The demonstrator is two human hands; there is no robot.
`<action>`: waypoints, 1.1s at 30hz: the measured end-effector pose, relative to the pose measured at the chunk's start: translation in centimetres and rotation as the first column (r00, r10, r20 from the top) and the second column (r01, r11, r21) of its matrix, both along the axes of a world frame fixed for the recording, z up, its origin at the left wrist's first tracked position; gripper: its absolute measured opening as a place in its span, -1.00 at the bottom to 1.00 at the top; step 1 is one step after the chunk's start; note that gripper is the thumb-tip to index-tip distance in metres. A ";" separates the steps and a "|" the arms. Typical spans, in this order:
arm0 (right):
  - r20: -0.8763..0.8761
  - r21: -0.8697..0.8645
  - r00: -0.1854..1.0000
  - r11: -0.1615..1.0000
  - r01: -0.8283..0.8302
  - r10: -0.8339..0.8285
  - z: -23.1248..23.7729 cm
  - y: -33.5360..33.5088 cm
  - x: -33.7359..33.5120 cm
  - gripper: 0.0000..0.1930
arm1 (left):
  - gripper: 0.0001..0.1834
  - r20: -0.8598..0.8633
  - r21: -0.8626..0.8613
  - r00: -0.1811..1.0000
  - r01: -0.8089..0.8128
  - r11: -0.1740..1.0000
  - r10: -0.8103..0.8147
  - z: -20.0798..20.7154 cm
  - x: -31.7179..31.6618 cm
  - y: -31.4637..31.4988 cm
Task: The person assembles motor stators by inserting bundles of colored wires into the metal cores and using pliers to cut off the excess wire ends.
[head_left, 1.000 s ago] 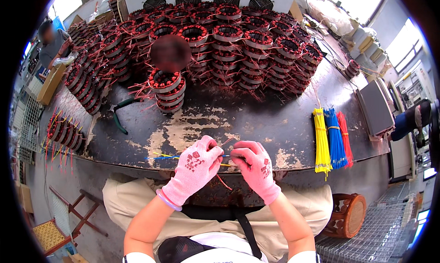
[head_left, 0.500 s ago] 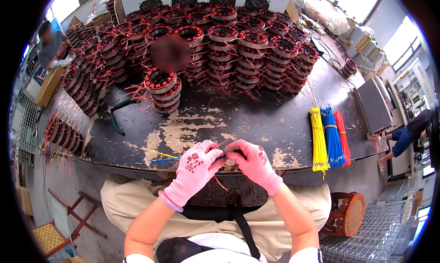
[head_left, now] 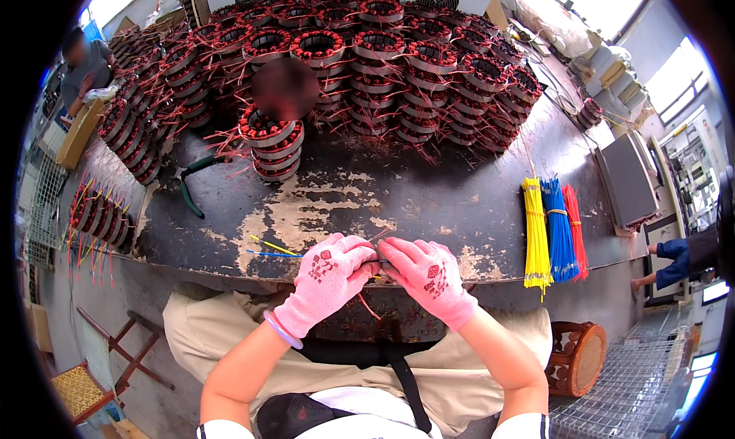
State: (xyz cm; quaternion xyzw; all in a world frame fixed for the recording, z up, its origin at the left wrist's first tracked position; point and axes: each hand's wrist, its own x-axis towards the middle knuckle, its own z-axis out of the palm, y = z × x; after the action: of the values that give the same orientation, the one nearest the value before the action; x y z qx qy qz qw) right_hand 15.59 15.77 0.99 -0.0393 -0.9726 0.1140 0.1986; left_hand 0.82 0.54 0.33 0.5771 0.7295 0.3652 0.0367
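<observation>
Both my hands wear pink gloves and meet at the bench's front edge. My left hand [head_left: 331, 274] is closed on thin wires; a yellow wire [head_left: 276, 245] and a blue wire [head_left: 269, 254] stick out on its left side. Close against its fingertips, my right hand [head_left: 430, 278] is closed too, its fingers bent over a small dark thing that they mostly hide. Thin reddish wire ends [head_left: 381, 233] show just above the fingertips, and a red wire [head_left: 369, 306] hangs below my left hand.
Stacks of wire-wound stator rings [head_left: 375, 79] fill the bench's back, with a shorter stack [head_left: 276, 152] in front. Green-handled pliers [head_left: 191, 190] lie left. Bundles of yellow [head_left: 536, 232], blue [head_left: 560, 232] and red wires [head_left: 576, 232] lie right. Another person [head_left: 84, 71] is at far left.
My right hand's fingers have turned down and folded over beside the left fingertips. The left hand keeps its hold on the wires. The whole view has shifted slightly.
</observation>
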 end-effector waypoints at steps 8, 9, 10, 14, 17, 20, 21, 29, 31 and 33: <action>0.459 -0.871 0.865 0.292 0.394 0.203 -0.2 1.6 -1.4 -0.85 | -0.85 0.011 0.008 0.999 0.045 0.999 -0.045 0.3 -0.3 0.0; 0.413 -0.903 0.884 0.221 0.367 0.218 -0.1 1.5 -1.2 -0.83 | -0.86 0.021 0.014 0.999 0.042 0.999 -0.042 0.3 -0.1 0.0; 0.364 -0.930 0.902 0.150 0.337 0.230 0.0 1.6 -1.2 -0.81 | -0.86 0.030 0.019 0.999 0.038 0.999 -0.039 0.3 -0.2 0.0; 0.090 -0.311 0.990 0.947 -0.079 0.112 1.7 1.5 -0.5 -0.78 | -0.85 0.053 0.009 0.998 0.022 1.000 -0.022 0.3 0.0 0.1; 0.044 -0.059 0.989 0.988 -0.141 0.144 1.3 1.1 -0.3 -0.67 | -0.84 0.040 0.019 0.999 0.014 1.000 -0.014 -0.1 -0.1 0.1; 0.051 -0.261 0.992 0.960 -0.099 0.116 1.3 1.0 -0.9 -0.79 | -0.84 0.042 0.022 0.999 0.025 0.999 -0.026 -0.1 -0.2 0.2; 0.137 -0.496 0.989 0.868 0.022 0.054 1.4 0.7 -1.0 -0.83 | -0.84 0.029 0.018 0.999 0.031 0.999 -0.032 -0.1 -0.3 0.1; 0.213 -0.589 0.958 0.757 0.282 -0.192 2.3 -0.3 0.3 -0.76 | -0.84 0.034 0.005 0.998 0.055 0.998 -0.055 0.0 -0.3 0.0; -0.015 -0.203 0.995 0.974 0.096 -0.101 1.7 0.0 0.1 -0.72 | -0.85 0.036 0.008 0.998 0.042 0.999 -0.042 -0.1 -0.2 0.1; -0.052 0.069 0.998 0.997 0.030 -0.026 0.3 -0.2 0.4 -0.65 | -0.85 0.032 0.028 0.999 0.018 0.999 -0.019 -0.3 -0.1 0.2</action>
State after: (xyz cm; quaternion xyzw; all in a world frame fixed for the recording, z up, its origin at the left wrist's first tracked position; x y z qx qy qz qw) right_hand 15.97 15.59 1.31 -0.0431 -0.9700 0.0781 0.2260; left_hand 0.76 0.70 0.01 0.5784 0.7182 0.3844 0.0439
